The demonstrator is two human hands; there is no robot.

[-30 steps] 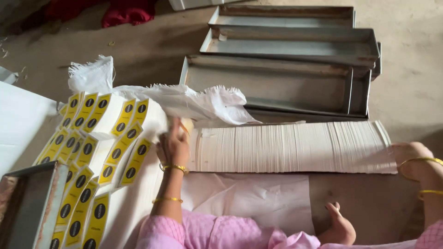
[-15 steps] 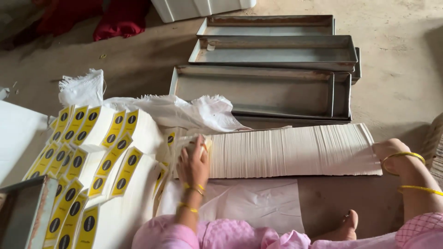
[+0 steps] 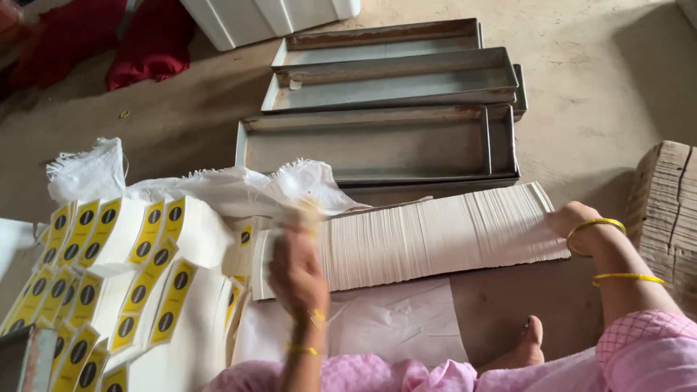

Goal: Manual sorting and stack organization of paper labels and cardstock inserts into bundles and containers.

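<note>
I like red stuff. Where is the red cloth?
In the head view the red cloth lies on the floor at the top left, beside the white box, far from both hands.

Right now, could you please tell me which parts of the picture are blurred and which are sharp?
Head view: the left hand is smeared by motion blur, its fingers indistinct; the metal trays, the row of white cards and the right hand look sharp in soft, even light.

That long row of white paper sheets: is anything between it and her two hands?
Nothing visible. The left hand, blurred, is at the left end of the row of white sheets; the right hand rests against its right end. The white cloth lies behind.
</note>
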